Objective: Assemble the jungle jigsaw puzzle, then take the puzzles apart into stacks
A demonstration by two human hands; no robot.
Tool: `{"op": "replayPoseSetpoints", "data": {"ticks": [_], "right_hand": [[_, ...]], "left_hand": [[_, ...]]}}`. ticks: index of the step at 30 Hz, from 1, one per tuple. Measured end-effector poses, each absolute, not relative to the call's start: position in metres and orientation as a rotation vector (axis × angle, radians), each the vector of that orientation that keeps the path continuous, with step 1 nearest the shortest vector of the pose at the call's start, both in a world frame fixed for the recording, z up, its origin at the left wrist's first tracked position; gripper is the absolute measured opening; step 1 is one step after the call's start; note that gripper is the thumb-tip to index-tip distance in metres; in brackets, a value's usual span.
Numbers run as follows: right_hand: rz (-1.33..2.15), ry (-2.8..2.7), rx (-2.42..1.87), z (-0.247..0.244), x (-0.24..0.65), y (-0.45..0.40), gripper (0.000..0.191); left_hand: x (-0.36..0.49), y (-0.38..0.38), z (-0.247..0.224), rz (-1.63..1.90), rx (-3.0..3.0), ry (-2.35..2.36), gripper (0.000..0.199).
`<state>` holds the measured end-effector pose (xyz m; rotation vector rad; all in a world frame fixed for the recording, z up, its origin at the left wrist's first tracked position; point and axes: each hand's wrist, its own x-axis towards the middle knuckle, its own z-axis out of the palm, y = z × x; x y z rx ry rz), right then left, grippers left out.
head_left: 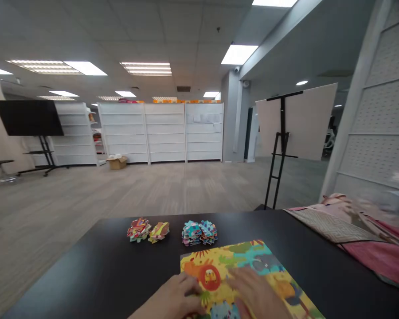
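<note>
A yellow picture board (224, 256) with a lion, a blue animal and other cartoon animals lies on the black table (119, 274), close to me. My left hand (177, 296) rests at the board's left edge, its fingers apart and slightly bent over the print. Spread over the middle of the board is my right hand (257, 292), fingers stretched out and blurred by motion. Beyond the board stand small stacks of jigsaw pieces: a red stack (138, 229), a yellow-brown stack (159, 232), and two blue stacks side by side, a left one (191, 233) and a right one (208, 232).
Pink and beige fabric items (362, 248) lie along the table's right side. Past the table's far edge, a black easel (279, 155) holds a white board. White shelving (164, 133), a cardboard box (117, 163) and a screen on a wheeled stand (29, 118) are farther off.
</note>
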<state>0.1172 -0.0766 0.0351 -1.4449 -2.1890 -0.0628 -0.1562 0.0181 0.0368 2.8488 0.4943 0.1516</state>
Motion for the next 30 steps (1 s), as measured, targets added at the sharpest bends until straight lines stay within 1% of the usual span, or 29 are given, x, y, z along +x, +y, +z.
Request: {"op": "replayPoseSetpoints", "data": {"ticks": [1, 3, 6, 11, 12, 13, 15, 16, 17, 19, 20, 22, 23, 27, 28, 30], "right_hand": [[-0.119, -2.112, -1.583, 0.041, 0.132, -0.057, 0.034], [-0.155, -2.130, -1.806, 0.050, 0.161, -0.021, 0.035], [-0.156, -2.155, -1.871, 0.047, 0.184, 0.015, 0.031], [-0.201, -2.116, -1.926, 0.022, 0.167, 0.019, 0.036], [-0.194, -2.108, -1.941, 0.021, 0.164, 0.016, 0.037], [-0.180, -2.103, -1.955, 0.023, 0.163, 0.014, 0.038], [-0.135, -2.119, -1.964, 0.031, 0.170, 0.009, 0.039], [-0.095, -2.144, -1.951, 0.038, 0.176, 0.006, 0.038], [-0.034, -2.171, -1.930, 0.046, 0.182, 0.003, 0.034], [0.157, -2.212, -1.894, 0.060, 0.194, -0.004, 0.018], [0.269, -2.215, -1.889, 0.066, 0.198, -0.008, 0.016], [0.458, -2.191, -1.902, 0.073, 0.199, -0.013, 0.027], [0.514, -2.176, -1.913, 0.074, 0.198, -0.015, 0.029], [0.626, -2.090, -1.940, 0.071, 0.184, -0.013, 0.026], [0.653, -2.071, -1.943, 0.069, 0.179, -0.011, 0.028], [0.710, -2.057, -1.936, 0.066, 0.170, -0.006, 0.033]], "left_hand": [[-0.166, 0.017, 0.044, 0.145, 2.810, 0.489, 0.023], [-0.186, 0.016, 0.059, 0.142, 2.718, 0.513, 0.024], [-0.203, 0.025, 0.075, 0.175, 2.606, 0.642, 0.022], [-0.181, 0.061, 0.069, 0.319, 2.641, 0.922, 0.002], [-0.174, 0.065, 0.065, 0.354, 2.655, 0.939, 0.003], [-0.167, 0.068, 0.060, 0.381, 2.666, 0.934, 0.008], [-0.159, 0.068, 0.053, 0.393, 2.684, 0.867, 0.026], [-0.157, 0.067, 0.050, 0.372, 2.695, 0.826, 0.035], [-0.158, 0.065, 0.049, 0.337, 2.697, 0.798, 0.039], [-0.162, 0.064, 0.049, 0.255, 2.672, 0.774, 0.035], [-0.164, 0.063, 0.051, 0.222, 2.659, 0.771, 0.030], [-0.169, 0.064, 0.057, 0.183, 2.649, 0.792, 0.022], [-0.170, 0.064, 0.060, 0.173, 2.653, 0.809, 0.018], [-0.166, 0.058, 0.067, 0.163, 2.653, 0.838, 0.013], [-0.162, 0.055, 0.068, 0.178, 2.652, 0.805, 0.017], [-0.150, 0.048, 0.069, 0.203, 2.670, 0.696, 0.036]]}}
